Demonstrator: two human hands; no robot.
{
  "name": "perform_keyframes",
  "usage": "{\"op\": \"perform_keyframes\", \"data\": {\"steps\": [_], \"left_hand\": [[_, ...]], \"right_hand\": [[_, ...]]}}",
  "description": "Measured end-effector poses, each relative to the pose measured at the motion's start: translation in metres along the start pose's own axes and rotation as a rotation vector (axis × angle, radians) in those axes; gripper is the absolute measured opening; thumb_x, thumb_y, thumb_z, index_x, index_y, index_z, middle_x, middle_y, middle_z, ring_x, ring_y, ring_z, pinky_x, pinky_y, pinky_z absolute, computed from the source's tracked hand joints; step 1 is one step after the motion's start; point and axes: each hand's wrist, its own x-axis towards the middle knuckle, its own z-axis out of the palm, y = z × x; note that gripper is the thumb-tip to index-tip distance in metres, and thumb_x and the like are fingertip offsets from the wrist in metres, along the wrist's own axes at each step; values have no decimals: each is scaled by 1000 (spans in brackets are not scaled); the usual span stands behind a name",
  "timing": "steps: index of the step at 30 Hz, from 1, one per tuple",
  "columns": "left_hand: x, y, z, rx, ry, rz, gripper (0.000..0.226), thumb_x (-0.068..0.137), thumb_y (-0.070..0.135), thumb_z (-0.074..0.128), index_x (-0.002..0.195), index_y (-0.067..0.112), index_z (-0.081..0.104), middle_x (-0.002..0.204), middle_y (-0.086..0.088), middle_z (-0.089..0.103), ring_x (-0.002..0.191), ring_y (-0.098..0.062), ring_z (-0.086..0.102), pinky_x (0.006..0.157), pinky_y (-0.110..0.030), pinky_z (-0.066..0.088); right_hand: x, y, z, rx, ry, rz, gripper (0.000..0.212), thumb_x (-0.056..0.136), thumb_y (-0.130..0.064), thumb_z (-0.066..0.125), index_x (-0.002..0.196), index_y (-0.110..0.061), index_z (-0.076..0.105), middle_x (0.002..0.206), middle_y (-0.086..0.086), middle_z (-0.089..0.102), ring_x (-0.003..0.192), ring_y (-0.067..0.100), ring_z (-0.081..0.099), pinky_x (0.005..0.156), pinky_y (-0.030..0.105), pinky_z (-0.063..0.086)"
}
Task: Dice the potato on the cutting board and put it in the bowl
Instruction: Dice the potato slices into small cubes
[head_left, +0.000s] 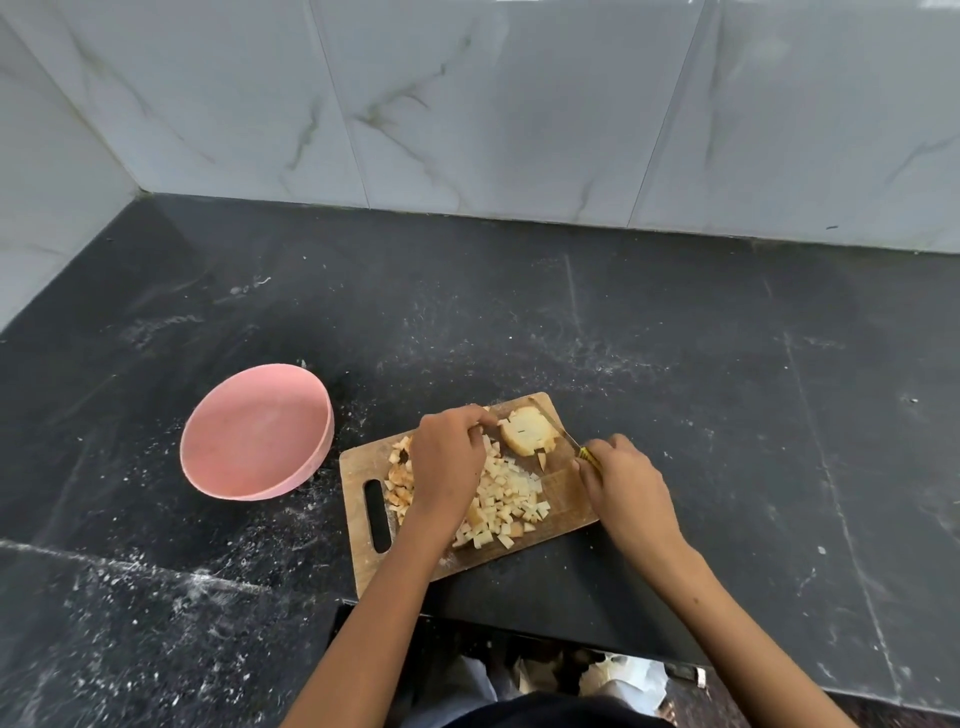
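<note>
A wooden cutting board (569, 491) lies on the black counter. On its far end sits an uncut chunk of potato (527, 430). My left hand (449, 457) hovers over the board, its fingertips curled at the chunk's left edge. A pile of potato dice (506, 501) lies mid-board, partly hidden under that hand. My right hand (621, 480) grips a knife (563, 435) by its yellow handle, the thin blade running along the chunk's right side. The pink bowl (257, 431) stands left of the board and holds nothing.
The black counter (727, 389) is dusted with white specks and meets marble-patterned wall tiles at the back and left. The counter's front edge runs just below the board, with floor clutter visible underneath.
</note>
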Motion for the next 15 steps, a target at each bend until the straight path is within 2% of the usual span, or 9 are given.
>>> {"op": "perform_keyframes", "data": {"steps": [3,5,7,9,12,15], "left_hand": [[1,-2,-3,-21,56,17,29,86,-5,61,97,16,77,91,1,76,75,-11,70,68,-8,45],[2,-4,-7,-39,105,7,28,85,-5,63,99,15,77,94,0,75,76,-13,71,69,-10,47],[1,-6,-14,-70,133,-13,25,85,-1,66,100,15,77,93,2,75,78,-10,70,71,-17,52],[-1,-9,-22,-114,133,-45,24,84,3,69,101,18,77,91,5,75,83,-6,69,72,-16,51],[-6,-14,-34,-189,133,-110,22,82,7,73,98,22,77,89,10,74,82,-1,66,73,-15,51],[-11,-22,-41,-303,139,-171,23,78,8,78,96,23,76,85,11,73,79,-2,68,75,-29,58]], "right_hand": [[6,-2,2,49,115,35,19,96,-27,51,109,-19,62,98,0,55,85,22,58,63,30,38],[10,-2,5,60,169,59,19,96,-27,50,108,-18,63,96,-1,56,81,21,58,61,29,37],[14,-2,8,44,159,76,23,99,-27,44,108,-16,62,97,0,53,75,18,54,60,29,37],[16,0,11,19,136,83,27,101,-27,39,111,-15,60,101,1,49,72,17,51,60,28,38],[17,5,10,8,134,56,26,100,-27,43,120,-20,59,105,-1,53,82,18,58,62,27,40],[15,8,9,49,188,51,21,97,-28,51,111,-21,65,100,-3,57,84,17,59,62,27,37]]}}
